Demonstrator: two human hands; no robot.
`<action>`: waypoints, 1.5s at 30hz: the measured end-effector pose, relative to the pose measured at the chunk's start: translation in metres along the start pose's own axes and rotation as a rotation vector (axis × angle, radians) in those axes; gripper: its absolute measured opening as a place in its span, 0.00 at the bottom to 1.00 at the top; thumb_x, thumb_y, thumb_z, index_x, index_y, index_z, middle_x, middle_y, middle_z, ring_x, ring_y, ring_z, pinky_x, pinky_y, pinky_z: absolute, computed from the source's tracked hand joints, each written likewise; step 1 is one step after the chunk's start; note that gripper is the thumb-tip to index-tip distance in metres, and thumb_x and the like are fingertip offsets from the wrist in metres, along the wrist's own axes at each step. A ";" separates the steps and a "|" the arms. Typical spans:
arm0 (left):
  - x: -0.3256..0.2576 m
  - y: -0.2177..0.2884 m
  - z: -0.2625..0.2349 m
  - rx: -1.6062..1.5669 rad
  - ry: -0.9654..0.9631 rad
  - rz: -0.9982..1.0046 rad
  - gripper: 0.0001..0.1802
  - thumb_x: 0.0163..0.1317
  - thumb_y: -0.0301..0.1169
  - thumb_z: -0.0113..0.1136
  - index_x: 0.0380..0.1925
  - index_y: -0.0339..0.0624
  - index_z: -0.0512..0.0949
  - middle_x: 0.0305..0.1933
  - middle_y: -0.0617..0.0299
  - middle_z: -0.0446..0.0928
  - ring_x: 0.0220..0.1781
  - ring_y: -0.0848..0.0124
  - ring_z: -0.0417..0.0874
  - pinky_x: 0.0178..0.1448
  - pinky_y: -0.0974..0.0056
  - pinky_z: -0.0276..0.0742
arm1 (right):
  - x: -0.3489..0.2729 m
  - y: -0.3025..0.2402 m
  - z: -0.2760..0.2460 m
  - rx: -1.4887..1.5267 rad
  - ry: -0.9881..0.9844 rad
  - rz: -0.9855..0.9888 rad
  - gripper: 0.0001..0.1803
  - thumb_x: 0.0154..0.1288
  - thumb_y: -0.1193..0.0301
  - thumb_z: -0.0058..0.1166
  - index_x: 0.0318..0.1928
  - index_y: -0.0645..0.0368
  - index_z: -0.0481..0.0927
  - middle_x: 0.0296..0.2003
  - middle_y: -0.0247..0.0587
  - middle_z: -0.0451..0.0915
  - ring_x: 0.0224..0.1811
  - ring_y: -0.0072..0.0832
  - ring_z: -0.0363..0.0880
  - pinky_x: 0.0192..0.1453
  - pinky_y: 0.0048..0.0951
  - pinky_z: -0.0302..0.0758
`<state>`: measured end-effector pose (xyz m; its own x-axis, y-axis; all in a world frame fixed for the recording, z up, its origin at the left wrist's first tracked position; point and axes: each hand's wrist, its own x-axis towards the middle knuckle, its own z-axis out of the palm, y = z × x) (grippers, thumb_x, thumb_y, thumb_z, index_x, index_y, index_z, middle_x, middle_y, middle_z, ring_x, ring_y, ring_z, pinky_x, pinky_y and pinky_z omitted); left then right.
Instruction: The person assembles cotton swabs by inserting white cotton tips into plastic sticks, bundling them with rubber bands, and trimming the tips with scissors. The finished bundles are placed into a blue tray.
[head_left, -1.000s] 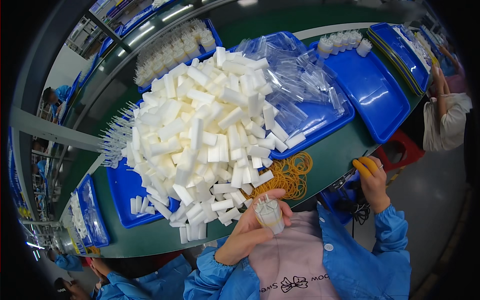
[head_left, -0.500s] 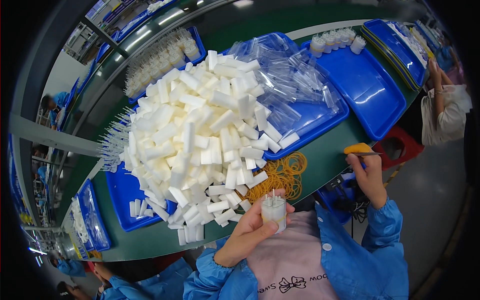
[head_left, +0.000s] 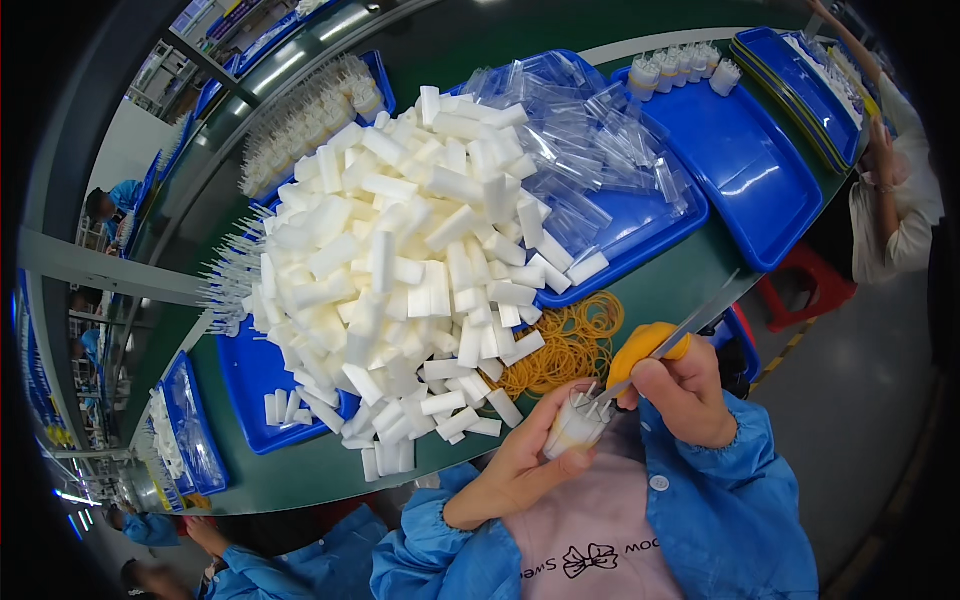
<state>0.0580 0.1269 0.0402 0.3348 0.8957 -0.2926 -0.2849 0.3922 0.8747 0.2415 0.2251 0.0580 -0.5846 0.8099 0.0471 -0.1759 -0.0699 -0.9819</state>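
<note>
My left hand point(head_left: 535, 450) is wrapped round a small clear cylinder point(head_left: 578, 428) packed with white pieces, a yellowish band round it and thin white tubes at its top. It is tilted toward my right hand point(head_left: 683, 390), which is closed on a long, thin metal tool that looks like tweezers point(head_left: 683, 332). An orange-yellow cover point(head_left: 640, 352) sits over what seems to be my index finger, against the tool. The tool's lower end meets the cylinder's top; its exact tip is hard to make out. Tan rubber bands point(head_left: 565, 350) lie heaped just beyond my hands.
A big pile of white foam-like blocks point(head_left: 400, 250) covers the middle of the green table point(head_left: 330, 492). Behind it, clear plastic sleeves point(head_left: 570, 130) fill a blue tray point(head_left: 650, 235). Another blue tray point(head_left: 750, 180) holds several finished-looking cylinders point(head_left: 675, 70). A red stool point(head_left: 805, 285) stands at right.
My right hand has come left and down with the metal tool, from out at the right to the cylinder's top. My left hand has tilted the cylinder and shifted slightly right.
</note>
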 end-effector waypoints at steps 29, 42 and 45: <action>0.005 -0.004 -0.001 -0.197 -0.017 -0.082 0.40 0.60 0.38 0.62 0.66 0.37 0.53 0.44 0.59 0.71 0.37 0.74 0.73 0.39 0.69 0.73 | -0.004 0.013 -0.005 -0.078 0.013 -0.079 0.11 0.69 0.69 0.47 0.41 0.65 0.76 0.32 0.37 0.78 0.29 0.16 0.74 0.31 0.17 0.71; 0.007 -0.006 -0.003 -0.346 -0.046 -0.125 0.37 0.58 0.45 0.63 0.60 0.38 0.59 0.46 0.57 0.71 0.37 0.72 0.74 0.34 0.69 0.72 | 0.001 0.014 -0.005 0.193 -0.062 0.107 0.11 0.70 0.68 0.47 0.44 0.65 0.74 0.34 0.36 0.76 0.31 0.16 0.73 0.33 0.18 0.73; 0.007 -0.004 -0.005 -0.395 -0.055 -0.163 0.40 0.56 0.50 0.62 0.59 0.36 0.59 0.46 0.57 0.71 0.37 0.72 0.74 0.34 0.69 0.71 | 0.000 0.016 -0.004 0.178 0.003 0.089 0.11 0.70 0.68 0.47 0.44 0.65 0.74 0.34 0.37 0.76 0.31 0.16 0.73 0.34 0.18 0.73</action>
<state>0.0567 0.1326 0.0324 0.4480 0.8073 -0.3841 -0.5431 0.5870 0.6004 0.2418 0.2260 0.0416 -0.6019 0.7976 -0.0390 -0.2610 -0.2427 -0.9343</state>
